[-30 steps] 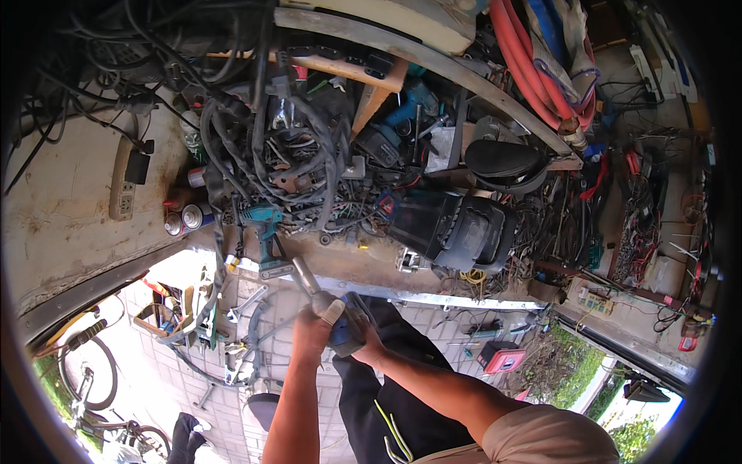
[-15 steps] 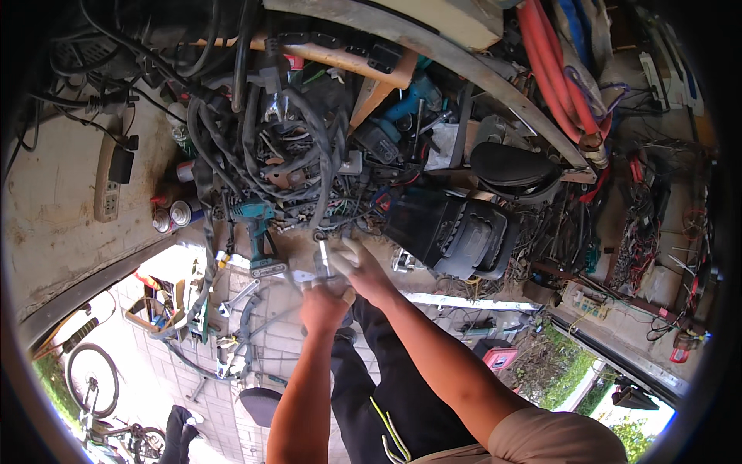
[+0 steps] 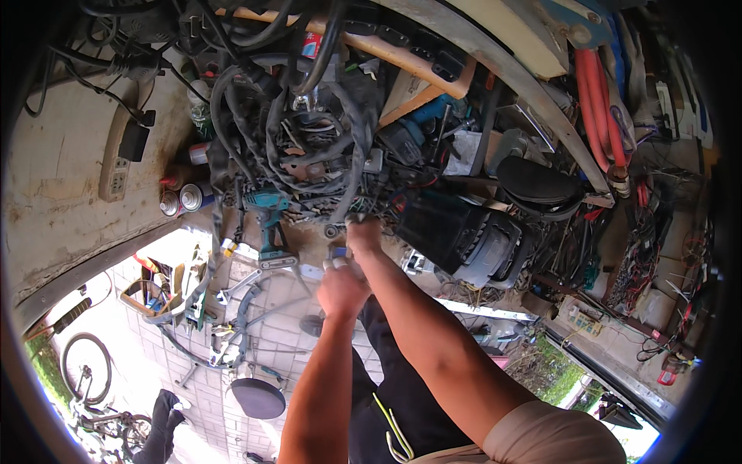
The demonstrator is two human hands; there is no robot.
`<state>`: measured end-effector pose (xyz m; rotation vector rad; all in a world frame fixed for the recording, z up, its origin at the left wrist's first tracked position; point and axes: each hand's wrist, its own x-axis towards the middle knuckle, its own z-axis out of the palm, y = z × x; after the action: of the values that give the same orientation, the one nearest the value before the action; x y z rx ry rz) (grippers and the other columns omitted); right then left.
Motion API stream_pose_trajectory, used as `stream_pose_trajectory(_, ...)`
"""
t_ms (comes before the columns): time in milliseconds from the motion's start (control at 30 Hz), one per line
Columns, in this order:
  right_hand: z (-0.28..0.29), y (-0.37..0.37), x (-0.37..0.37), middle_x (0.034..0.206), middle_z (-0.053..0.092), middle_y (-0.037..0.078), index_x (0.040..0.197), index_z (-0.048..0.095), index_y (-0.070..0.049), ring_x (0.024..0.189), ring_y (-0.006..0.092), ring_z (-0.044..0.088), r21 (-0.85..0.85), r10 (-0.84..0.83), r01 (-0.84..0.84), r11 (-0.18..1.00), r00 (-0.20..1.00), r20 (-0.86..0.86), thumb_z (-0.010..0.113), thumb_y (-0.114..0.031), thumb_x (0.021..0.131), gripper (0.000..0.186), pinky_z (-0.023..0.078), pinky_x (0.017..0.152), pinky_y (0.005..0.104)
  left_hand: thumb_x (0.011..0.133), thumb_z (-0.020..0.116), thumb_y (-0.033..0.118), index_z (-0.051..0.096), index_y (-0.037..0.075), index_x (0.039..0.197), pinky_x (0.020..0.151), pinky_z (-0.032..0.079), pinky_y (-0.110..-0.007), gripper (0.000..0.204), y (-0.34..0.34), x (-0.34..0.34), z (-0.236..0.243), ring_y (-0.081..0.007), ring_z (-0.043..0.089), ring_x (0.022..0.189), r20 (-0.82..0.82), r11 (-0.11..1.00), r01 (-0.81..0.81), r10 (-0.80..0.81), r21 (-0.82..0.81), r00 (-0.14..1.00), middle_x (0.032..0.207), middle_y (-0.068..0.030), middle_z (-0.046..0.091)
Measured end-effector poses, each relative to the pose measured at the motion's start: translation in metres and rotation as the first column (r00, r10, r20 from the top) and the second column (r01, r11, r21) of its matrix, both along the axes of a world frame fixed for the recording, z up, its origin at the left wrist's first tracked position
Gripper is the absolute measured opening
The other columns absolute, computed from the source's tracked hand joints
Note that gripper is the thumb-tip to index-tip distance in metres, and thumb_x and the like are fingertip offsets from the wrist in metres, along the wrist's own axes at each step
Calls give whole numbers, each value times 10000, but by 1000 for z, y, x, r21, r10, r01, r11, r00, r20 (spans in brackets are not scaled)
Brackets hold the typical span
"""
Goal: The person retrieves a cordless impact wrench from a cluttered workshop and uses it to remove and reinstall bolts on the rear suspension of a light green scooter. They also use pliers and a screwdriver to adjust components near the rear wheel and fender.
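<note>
My left hand (image 3: 341, 289) is closed at the front edge of the cluttered bench, around something I cannot make out; a small bluish-grey part (image 3: 337, 253) shows just above its fingers. Further forward, my right hand (image 3: 364, 235) is curled into a fist, and whatever it grips is hidden. Beside that fist lies a small dark ring-shaped piece (image 3: 332, 231), at the lower end of a thick grey hose (image 3: 356, 174). Left of both hands, a teal cordless drill (image 3: 270, 224) rests on the bench.
A dark bin-like case with a grey top (image 3: 491, 251) sits right of my hands. Tangled cables and tools cover the bench behind. Spray cans (image 3: 190, 197) stand by the left wall. A round dark stool seat (image 3: 257, 397) and a bicycle (image 3: 86, 369) are on the paving at left.
My right hand has moved forward and curled into a fist. The shiny metal rod seen between my hands is no longer visible. The whole view has shifted slightly.
</note>
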<state>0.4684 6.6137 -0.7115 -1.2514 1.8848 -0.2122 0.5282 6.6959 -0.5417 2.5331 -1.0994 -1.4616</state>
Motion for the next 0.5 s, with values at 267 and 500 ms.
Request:
stream_pose_trajectory(267,125,-200,-24,765,610,28,1034,617,-101,602,198,561,132,-462,469,873,710,532,668,-259,915,204,439,529,326,657,752,484,573,2,1073,760,551,-511,661,47,9,-20,-445,651,902,117,979,-161,176,-122,977,1048,-253,633)
stream_pose_trajectory(500,42,-286,-102,1075,671,70,1157,610,-115,981,230,660,-112,-437,465,878,875,208,585,-201,929,245,524,767,390,675,762,441,579,9,1054,719,563,-484,604,42,7,-25,-413,663,880,100,977,-172,185,-124,978,1106,-235,596)
